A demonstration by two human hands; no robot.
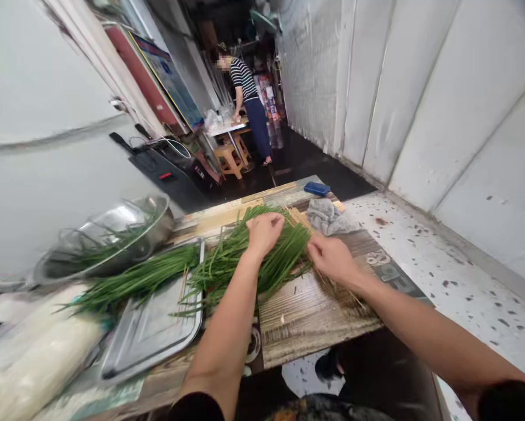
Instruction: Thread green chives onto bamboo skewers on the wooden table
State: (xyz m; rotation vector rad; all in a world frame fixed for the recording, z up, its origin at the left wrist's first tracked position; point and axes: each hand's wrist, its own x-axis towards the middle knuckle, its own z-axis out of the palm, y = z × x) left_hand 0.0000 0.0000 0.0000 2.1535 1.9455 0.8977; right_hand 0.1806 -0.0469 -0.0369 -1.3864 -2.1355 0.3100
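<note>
A loose pile of long green chives point(245, 257) lies across a wooden table point(306, 316). My left hand point(265, 231) rests on top of the pile with its fingers curled into the stalks. My right hand point(330, 257) sits at the pile's right edge, fingers pinched together on chive ends and thin bamboo skewers point(341, 289) that lie beneath it. A second bunch of chives point(131, 283) lies to the left, partly over a metal tray point(152, 330).
A steel bowl point(109, 240) with chive scraps stands at the left. A grey cloth point(328, 217) and a blue object point(316, 188) lie at the table's far end. White bags point(30, 356) sit near left. A person in a striped shirt point(245, 99) stands far back by stools.
</note>
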